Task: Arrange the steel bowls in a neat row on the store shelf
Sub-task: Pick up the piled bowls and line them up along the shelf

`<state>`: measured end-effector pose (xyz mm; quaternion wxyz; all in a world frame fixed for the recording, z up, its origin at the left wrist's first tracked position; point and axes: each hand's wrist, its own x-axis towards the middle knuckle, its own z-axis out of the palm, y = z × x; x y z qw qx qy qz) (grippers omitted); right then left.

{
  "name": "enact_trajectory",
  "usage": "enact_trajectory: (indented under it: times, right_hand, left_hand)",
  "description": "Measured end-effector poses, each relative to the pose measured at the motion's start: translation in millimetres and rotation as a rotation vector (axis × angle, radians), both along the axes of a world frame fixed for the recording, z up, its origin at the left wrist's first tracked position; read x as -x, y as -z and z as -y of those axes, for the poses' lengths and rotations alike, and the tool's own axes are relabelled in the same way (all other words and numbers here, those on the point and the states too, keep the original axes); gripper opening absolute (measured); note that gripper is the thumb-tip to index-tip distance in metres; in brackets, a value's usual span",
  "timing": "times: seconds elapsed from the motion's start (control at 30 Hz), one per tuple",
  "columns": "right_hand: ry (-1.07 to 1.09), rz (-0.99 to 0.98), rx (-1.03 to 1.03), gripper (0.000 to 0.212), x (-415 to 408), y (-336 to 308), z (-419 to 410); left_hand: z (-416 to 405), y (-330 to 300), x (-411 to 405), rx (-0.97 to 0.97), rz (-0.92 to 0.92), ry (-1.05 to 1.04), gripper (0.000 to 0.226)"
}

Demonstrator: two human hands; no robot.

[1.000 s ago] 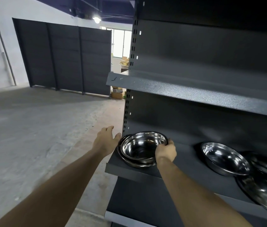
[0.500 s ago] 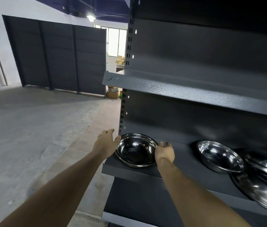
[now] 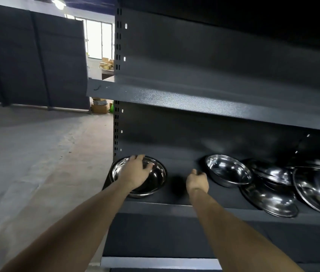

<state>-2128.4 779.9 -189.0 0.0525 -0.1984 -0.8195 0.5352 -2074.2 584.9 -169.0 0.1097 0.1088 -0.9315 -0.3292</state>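
A steel bowl (image 3: 156, 178) sits at the left end of the dark shelf (image 3: 176, 208). My left hand (image 3: 135, 172) lies over its near rim with fingers spread, holding nothing. My right hand (image 3: 197, 181) hovers over bare shelf between this bowl and a second steel bowl (image 3: 228, 172), fingers loosely curled and holding nothing. To the right, several more steel bowls (image 3: 273, 195) lie overlapped and tilted in a heap, with a large one (image 3: 318, 188) at the frame's right edge.
An upper shelf (image 3: 194, 103) overhangs the bowls. The perforated upright (image 3: 117, 124) marks the rack's left end. Left of it is open concrete floor (image 3: 37, 163), dark panels and cardboard boxes (image 3: 99, 107) at the back.
My right hand has let go of the left bowl and moved right along the shelf. My left hand moved from the bowl's left side onto its rim. The view has shifted right.
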Motion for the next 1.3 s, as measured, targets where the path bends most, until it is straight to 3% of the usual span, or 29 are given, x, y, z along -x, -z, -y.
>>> enact_trajectory:
  times: [0.27, 0.53, 0.73, 1.0, 1.3]
  right_hand:
    - [0.14, -0.016, -0.039, 0.044, -11, -4, -56]
    - [-0.102, 0.043, -0.422, 0.04, -16, 0, -115]
    - [-0.224, 0.084, -0.579, 0.041, 1, 4, -165]
    - [-0.303, 0.04, -0.637, 0.045, 37, 3, -235]
    - [-0.389, -0.016, -0.775, 0.052, 71, 7, -268]
  left_hand:
    - [-66, 4, 27, 0.007, 0.038, 0.192, 0.059]
    - [-123, 10, 48, 0.055, 0.119, 0.285, 0.06]
    - [-172, 11, 66, 0.073, 0.125, 0.281, 0.058]
    - [-238, 16, 84, 0.068, 0.144, 0.202, 0.055]
    - [-268, 18, 92, 0.093, 0.159, 0.138, 0.058]
